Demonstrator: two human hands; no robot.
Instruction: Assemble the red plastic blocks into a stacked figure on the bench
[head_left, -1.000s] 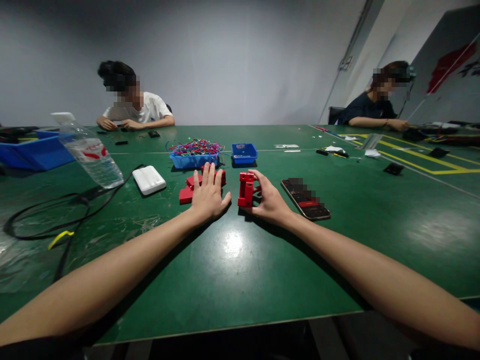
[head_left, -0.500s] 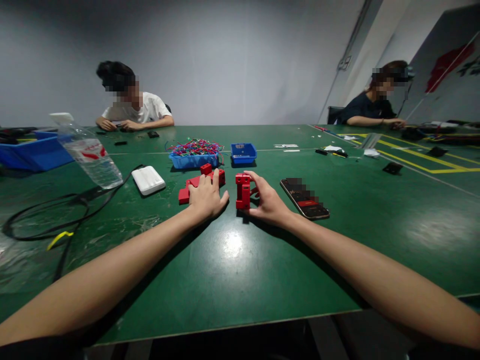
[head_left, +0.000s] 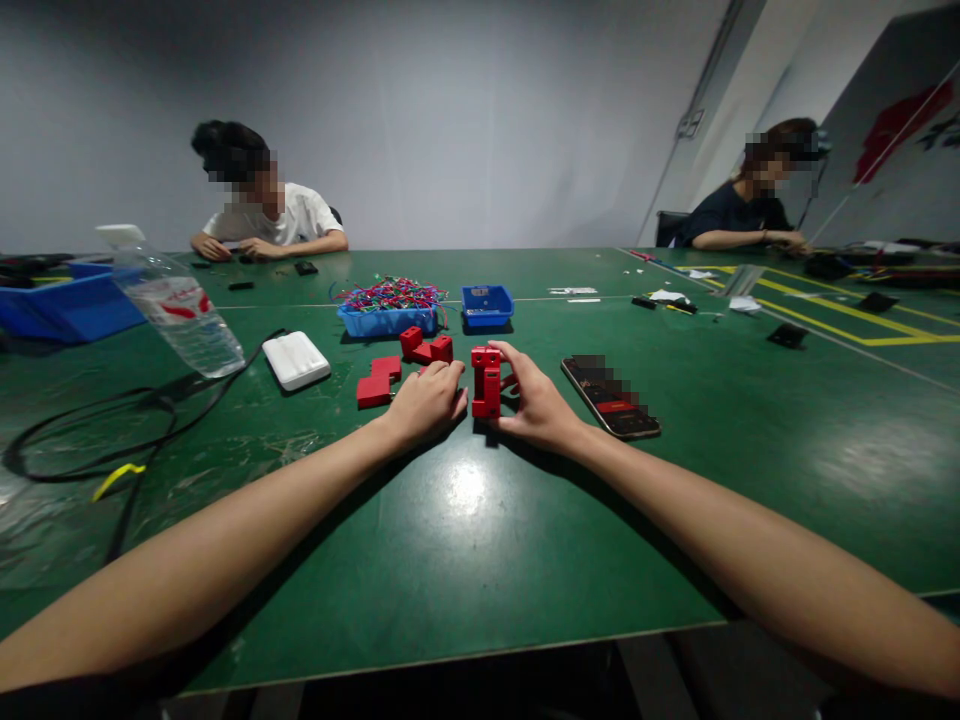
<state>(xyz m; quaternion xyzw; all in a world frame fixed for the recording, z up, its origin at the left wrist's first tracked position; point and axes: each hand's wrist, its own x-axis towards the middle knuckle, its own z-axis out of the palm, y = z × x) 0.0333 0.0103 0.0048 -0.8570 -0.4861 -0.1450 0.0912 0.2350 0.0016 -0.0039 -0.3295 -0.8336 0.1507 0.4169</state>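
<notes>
My right hand (head_left: 536,402) grips an upright red block (head_left: 486,384) with holes and a notch, thumb low and fingers along its right side and top. Just left of that block is my left hand (head_left: 429,402), its fingers bent and drawn together; whatever they may hold is hidden. Beyond the left hand lies a red notched piece (head_left: 424,346), partly covered by the fingers. Another red stepped piece (head_left: 376,384) rests on the table by the left hand's outer side.
A blue tray of coloured wires (head_left: 390,320) and a small blue bin (head_left: 487,308) stand behind the red pieces. A phone (head_left: 611,398) lies at right. Leftward are a white power bank (head_left: 297,360), a tilted water bottle (head_left: 180,310) and a black cable (head_left: 161,440). Two people sit opposite.
My left hand has drawn back and right from over the red pieces, and its spread fingers have curled together. More of those pieces shows now. My right hand and its block have stayed put.
</notes>
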